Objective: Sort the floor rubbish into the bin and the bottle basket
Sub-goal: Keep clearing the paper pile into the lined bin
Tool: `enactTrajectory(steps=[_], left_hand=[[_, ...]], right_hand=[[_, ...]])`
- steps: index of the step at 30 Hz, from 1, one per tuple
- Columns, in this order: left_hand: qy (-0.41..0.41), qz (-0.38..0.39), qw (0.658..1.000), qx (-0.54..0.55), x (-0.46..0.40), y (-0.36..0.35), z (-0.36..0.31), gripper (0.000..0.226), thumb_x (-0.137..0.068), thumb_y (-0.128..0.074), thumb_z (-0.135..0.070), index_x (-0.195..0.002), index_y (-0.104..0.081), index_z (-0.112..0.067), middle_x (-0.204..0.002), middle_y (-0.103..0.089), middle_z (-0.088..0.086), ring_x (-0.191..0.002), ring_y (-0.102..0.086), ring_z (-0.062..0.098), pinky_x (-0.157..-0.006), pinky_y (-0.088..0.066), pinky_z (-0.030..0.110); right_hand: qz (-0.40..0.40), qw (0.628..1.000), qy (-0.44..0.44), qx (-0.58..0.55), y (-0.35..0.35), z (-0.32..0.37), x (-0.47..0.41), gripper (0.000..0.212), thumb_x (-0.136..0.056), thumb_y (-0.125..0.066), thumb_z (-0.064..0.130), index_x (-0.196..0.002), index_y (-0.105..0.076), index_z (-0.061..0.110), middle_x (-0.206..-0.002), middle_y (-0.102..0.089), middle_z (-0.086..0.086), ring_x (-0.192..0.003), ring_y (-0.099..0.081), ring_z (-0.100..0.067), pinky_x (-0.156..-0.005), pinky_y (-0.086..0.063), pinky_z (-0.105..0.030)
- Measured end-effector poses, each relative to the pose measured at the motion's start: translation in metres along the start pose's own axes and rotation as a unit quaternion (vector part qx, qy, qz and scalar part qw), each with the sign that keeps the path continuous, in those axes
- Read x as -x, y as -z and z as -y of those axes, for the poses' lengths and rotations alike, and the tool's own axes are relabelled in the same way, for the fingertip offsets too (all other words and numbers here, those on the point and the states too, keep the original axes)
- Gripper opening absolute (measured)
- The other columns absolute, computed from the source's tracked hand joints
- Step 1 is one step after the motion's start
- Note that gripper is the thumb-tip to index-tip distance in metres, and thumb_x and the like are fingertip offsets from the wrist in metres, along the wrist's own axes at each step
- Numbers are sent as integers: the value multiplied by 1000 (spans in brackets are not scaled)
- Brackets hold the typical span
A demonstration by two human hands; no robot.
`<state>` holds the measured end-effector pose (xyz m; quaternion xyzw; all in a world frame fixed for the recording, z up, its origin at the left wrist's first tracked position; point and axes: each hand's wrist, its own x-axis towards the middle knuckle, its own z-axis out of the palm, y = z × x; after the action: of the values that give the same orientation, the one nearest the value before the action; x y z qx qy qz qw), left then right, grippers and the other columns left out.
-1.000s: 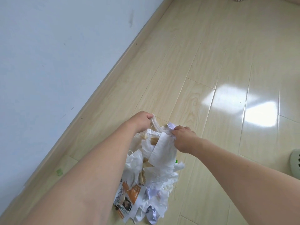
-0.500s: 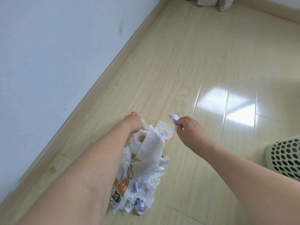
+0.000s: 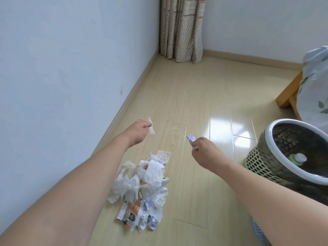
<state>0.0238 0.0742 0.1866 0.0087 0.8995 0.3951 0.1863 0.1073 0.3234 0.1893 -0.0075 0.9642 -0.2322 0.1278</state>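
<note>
Left hand [image 3: 140, 132] grip pinching tissue [image 3: 151, 128], right hand [image 3: 204, 151] grip pinching paper scrap [image 3: 192, 140]

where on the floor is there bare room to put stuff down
Bare floor runs from the paper pile up to the curtain, and between pile and bin. It is crowded at the pile itself.
</note>
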Motion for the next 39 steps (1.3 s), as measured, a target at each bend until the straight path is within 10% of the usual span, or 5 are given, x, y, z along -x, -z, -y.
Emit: enactTrajectory(steps=[3, 9, 18, 23, 39], left_hand=[[-17, 18, 1000, 18, 32, 10, -50, 38, -102, -39, -14, -137, -55, -15, -149, -43, -1, -138, -39, 17, -103, -27, 22], [-64, 62, 996, 29, 103, -20, -158, 35, -95, -43, -2, -119, -67, -11, -127, -62, 7, -111, -54, 16, -100, -40, 26], [-131, 175, 976, -13, 154, -157, -281, 31, -93, -45, -6, -109, -70, -14, -118, -66, 9, -113, -59, 20, -95, -44, 27], [-146, 235, 960, -48, 161, -242, -322, 28, -90, -50, -6, -85, -70, -25, -117, -67, 7, -114, -59, 20, -98, -46, 30], [-141, 325, 894, -275, 139, -421, -314, 34, -89, -39, 0, -95, -65, -21, -94, -54, 1, -88, -46, 18, -74, -39, 24]], right_hand=[[-17, 1000, 6, -8, 29, 4, 35, 31, -92, -35, 1, -101, -65, 2, -136, -49, -3, -132, -46, -16, -102, -42, -28], [-71, 996, -49, -11, 79, -26, 116, 25, -91, -40, 7, -98, -64, 6, -122, -54, -5, -102, -56, -22, -78, -42, -26], [-91, 978, -177, -62, 83, -138, 223, 38, -88, -42, 8, -122, -59, 8, -119, -53, -8, -111, -55, -25, -93, -46, -30], [-68, 953, -273, -112, 88, -201, 258, 64, -94, -38, 5, -154, -23, 23, -152, -35, -2, -128, -49, -27, -99, -49, -38], [-11, 919, -355, -170, 65, -312, 266, 31, -95, -53, 15, -125, -57, 13, -111, -61, -7, -90, -59, -18, -73, -52, -23]])
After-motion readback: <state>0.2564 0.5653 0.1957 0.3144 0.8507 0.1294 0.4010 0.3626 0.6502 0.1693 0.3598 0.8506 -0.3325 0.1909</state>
